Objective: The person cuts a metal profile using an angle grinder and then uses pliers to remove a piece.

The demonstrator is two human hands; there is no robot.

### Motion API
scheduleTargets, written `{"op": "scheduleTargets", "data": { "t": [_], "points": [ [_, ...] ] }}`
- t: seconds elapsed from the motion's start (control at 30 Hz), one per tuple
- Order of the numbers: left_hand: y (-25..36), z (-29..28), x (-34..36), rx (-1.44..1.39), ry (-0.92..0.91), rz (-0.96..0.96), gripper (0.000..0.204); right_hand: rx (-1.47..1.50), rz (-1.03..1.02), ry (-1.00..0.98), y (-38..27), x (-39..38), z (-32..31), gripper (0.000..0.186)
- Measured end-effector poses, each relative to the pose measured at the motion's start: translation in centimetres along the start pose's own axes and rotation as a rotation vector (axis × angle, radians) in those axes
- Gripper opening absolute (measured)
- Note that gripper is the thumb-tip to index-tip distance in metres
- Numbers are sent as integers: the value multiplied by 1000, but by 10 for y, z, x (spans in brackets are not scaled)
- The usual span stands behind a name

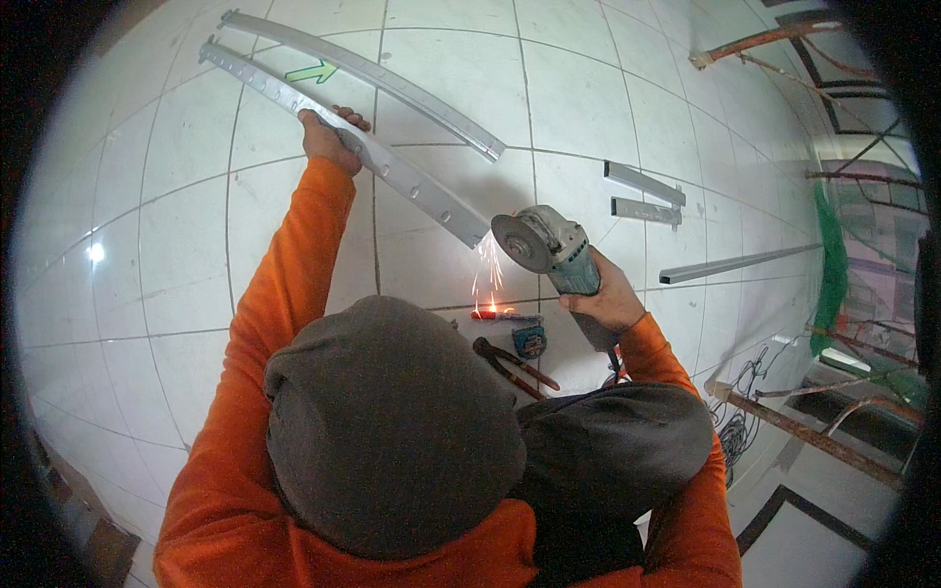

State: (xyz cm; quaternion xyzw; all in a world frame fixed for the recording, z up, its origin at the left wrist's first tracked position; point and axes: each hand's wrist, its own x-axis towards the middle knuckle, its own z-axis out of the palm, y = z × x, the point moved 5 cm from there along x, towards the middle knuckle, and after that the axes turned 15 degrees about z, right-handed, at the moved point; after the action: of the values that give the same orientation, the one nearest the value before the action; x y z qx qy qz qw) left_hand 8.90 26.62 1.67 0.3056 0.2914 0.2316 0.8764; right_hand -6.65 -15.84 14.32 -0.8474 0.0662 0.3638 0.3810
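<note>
The right hand (610,294) has its grip wrapped around the body of an angle grinder (570,269); the left hand's (333,142) grip is closed around a perforated metal rail (407,186), well back from its cut end. The cutting disc (522,243) is at that end, exact contact unclear, and sparks (490,265) fall to the tiled floor (431,269). A steady, square disc and light pressure would probably serve best, the rail braced against twisting. The tape measure (529,341) and pincers (510,367) near the sparks would be safer farther off. No container is discernible.
</note>
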Motion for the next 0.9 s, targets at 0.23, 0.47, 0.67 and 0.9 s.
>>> {"op": "scheduleTargets", "data": {
  "t": [0.23, 0.47, 0.67, 0.9],
  "points": [
    [-3, -1, 0, 9, -29, 28, 58, 4, -54, 56, 2, 1, 1, 66],
    [-2, 1, -3, 2, 5, 28, 60, 102, -13, 49, 2, 1, 5, 62],
    [-7, 2, -4, 1, -27, 2, 61, 95, -32, 61, 1, 3, 3, 60],
    [-7, 3, -10, 29, 19, 7, 60, 289, 79, -15, -21, -7, 12, 58]
  ]
}}
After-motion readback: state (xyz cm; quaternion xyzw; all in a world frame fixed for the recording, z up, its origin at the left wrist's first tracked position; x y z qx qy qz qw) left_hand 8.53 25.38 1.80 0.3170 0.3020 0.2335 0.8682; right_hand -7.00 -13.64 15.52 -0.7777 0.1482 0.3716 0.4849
